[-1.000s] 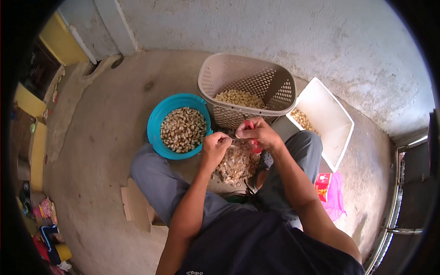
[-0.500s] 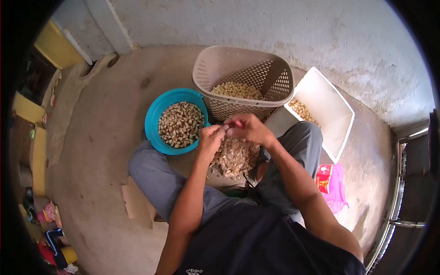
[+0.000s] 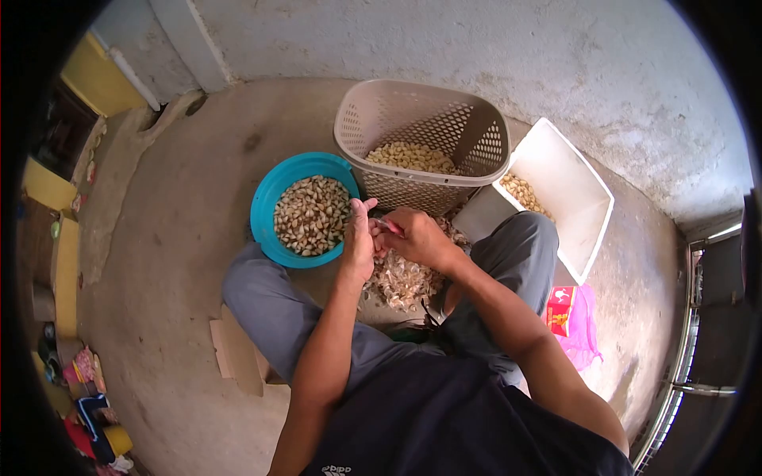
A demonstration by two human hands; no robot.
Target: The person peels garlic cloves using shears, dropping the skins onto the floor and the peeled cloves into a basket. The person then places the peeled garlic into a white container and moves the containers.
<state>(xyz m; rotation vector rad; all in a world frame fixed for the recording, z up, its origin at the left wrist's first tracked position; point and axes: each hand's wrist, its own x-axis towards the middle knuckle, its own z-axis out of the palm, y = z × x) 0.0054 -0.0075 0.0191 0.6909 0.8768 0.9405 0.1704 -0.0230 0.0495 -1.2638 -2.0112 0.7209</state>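
My right hand (image 3: 422,239) is closed on a small knife with a pinkish-red handle (image 3: 394,228); its short blade points toward my left palm. Close beside it, my left hand (image 3: 361,242) is open, thumb and forefinger apart. Whether a clove lies in that palm is too small to make out. Under the hands is a heap of papery garlic skins (image 3: 401,282). To the left, a turquoise basin (image 3: 263,226) holds unpeeled garlic cloves (image 3: 313,214). Just beyond the hands, a tall taupe basket (image 3: 421,178) contains pale peeled cloves (image 3: 411,156).
A white foam box (image 3: 583,206) with more cloves (image 3: 524,193) tilts at the right. Near my right knee lies a pink net bag (image 3: 583,329) with a red label. Cardboard (image 3: 242,353) sits by my left leg. A wall (image 3: 508,47) stands behind the basket.
My hands have moved slightly apart from their pinch. The left fingers have opened and the palm turned toward the knife; the right hand has shifted slightly down. The containers stay put.
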